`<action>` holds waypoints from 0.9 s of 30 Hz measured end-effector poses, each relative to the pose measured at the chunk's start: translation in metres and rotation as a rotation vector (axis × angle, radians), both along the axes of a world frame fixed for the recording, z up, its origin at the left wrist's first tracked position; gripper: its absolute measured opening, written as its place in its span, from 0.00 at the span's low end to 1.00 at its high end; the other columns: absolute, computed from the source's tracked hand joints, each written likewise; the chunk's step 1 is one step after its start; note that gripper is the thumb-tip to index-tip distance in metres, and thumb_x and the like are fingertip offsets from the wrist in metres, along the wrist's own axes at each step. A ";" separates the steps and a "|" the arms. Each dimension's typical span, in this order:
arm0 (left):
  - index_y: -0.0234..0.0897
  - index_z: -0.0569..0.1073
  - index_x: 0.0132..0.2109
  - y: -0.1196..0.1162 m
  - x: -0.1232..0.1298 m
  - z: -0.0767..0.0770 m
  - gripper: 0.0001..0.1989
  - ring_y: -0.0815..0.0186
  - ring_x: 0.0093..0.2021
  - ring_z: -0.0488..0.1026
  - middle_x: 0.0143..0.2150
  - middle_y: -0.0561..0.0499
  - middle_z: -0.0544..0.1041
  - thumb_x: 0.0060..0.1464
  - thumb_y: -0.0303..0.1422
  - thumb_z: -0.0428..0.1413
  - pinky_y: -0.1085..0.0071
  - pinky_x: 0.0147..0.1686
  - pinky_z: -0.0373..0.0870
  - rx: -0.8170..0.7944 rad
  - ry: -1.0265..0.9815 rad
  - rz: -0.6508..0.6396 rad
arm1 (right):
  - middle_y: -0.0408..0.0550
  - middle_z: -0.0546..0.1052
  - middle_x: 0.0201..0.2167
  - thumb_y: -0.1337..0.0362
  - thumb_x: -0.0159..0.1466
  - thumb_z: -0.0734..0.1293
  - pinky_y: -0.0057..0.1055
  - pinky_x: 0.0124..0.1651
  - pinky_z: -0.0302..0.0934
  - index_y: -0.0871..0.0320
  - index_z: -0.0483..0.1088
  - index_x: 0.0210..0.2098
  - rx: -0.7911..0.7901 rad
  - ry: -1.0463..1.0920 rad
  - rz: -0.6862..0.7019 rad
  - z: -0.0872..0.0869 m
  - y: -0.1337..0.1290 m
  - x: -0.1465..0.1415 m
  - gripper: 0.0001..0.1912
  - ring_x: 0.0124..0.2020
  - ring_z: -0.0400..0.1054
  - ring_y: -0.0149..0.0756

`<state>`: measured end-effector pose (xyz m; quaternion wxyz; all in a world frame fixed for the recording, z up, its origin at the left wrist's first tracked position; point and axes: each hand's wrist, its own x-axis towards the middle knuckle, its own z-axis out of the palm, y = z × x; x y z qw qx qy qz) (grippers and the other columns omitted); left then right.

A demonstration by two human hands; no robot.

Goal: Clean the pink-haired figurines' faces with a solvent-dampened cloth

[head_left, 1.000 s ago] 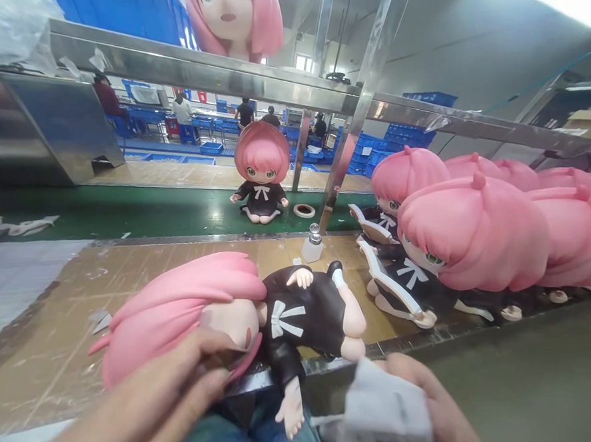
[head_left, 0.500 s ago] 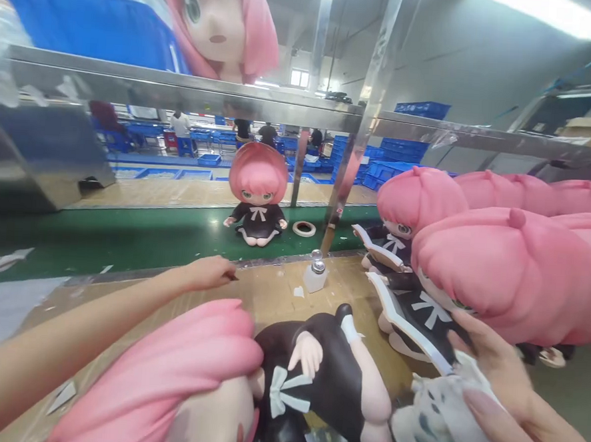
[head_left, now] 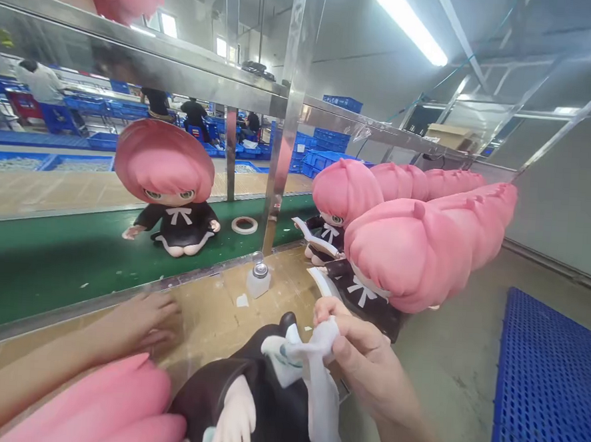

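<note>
My right hand (head_left: pixel 374 366) grips a white cloth (head_left: pixel 294 358) marked with green, pinched between thumb and fingers and hanging over the doll's legs. Beneath it a large doll figure (head_left: pixel 205 392) with pink hair and a black dress lies on the cardboard-covered bench (head_left: pixel 219 320); its face is cut off by the lower edge. Beyond the doll's pink hair, my left hand (head_left: pixel 156 322) hovers over or rests on the bench, its fingers smeared by motion. A small white bottle with a metal cap (head_left: pixel 258 282) stands past the doll, beside a white scrap (head_left: pixel 242 301).
A similar doll (head_left: pixel 176 200) sits on the green belt (head_left: pixel 87 261), left of a tape roll (head_left: pixel 244 226). A metal post (head_left: pixel 282 147) rises at the bench edge. Rows of pink-haired dolls (head_left: pixel 399 247) line the right. A blue perforated mat (head_left: pixel 548 396) covers floor there.
The view has swung right. My right hand has brought the cloth leftward from beside the doll to over its legs. My left hand has drawn back nearer the doll's hair.
</note>
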<state>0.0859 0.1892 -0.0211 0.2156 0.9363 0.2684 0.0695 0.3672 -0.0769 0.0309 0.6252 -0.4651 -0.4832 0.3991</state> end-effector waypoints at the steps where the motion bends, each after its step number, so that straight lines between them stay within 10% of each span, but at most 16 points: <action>1: 0.38 0.78 0.42 -0.008 0.006 0.018 0.12 0.58 0.44 0.75 0.43 0.48 0.80 0.65 0.39 0.53 0.66 0.48 0.65 -0.047 -0.023 0.017 | 0.49 0.62 0.40 0.48 0.65 0.72 0.27 0.41 0.60 0.57 0.76 0.30 0.001 -0.041 0.040 0.003 -0.001 -0.001 0.19 0.42 0.61 0.35; 6: 0.42 0.76 0.52 -0.076 0.046 0.122 0.22 0.59 0.55 0.73 0.52 0.52 0.79 0.68 0.50 0.46 0.70 0.55 0.65 -0.374 -0.158 -0.052 | 0.47 0.64 0.51 0.49 0.64 0.73 0.32 0.54 0.61 0.52 0.76 0.29 0.066 -0.366 0.090 0.027 -0.012 -0.016 0.15 0.52 0.63 0.38; 9: 0.48 0.75 0.56 -0.125 0.068 0.153 0.23 0.61 0.56 0.72 0.57 0.55 0.77 0.64 0.54 0.49 0.71 0.55 0.66 -0.594 -0.144 -0.193 | 0.43 0.60 0.54 0.53 0.65 0.73 0.31 0.57 0.60 0.52 0.74 0.29 0.200 -0.595 0.005 0.042 -0.019 -0.027 0.13 0.52 0.65 0.35; 15: 0.40 0.64 0.37 -0.180 0.085 0.142 0.25 0.72 0.27 0.59 0.28 0.59 0.64 0.58 0.58 0.55 0.77 0.24 0.56 -0.949 -0.302 -0.165 | 0.44 0.63 0.43 0.55 0.65 0.73 0.28 0.50 0.62 0.53 0.70 0.31 0.275 -0.615 -0.167 0.042 -0.038 -0.030 0.12 0.45 0.66 0.33; 22: 0.39 0.61 0.34 -0.211 0.091 0.131 0.24 0.77 0.23 0.54 0.26 0.61 0.62 0.58 0.51 0.61 0.82 0.21 0.53 -1.155 -0.718 -0.034 | 0.40 0.66 0.31 0.50 0.68 0.70 0.21 0.33 0.54 0.56 0.63 0.38 -0.045 0.371 0.285 0.015 -0.045 -0.046 0.17 0.30 0.58 0.25; 27: 0.41 0.58 0.33 -0.220 0.089 0.127 0.26 0.76 0.20 0.54 0.23 0.62 0.61 0.56 0.54 0.61 0.82 0.17 0.51 -1.044 -0.747 0.085 | 0.44 0.70 0.30 0.50 0.62 0.75 0.21 0.35 0.58 0.60 0.70 0.43 -0.165 0.575 0.476 0.014 -0.042 -0.057 0.21 0.29 0.63 0.25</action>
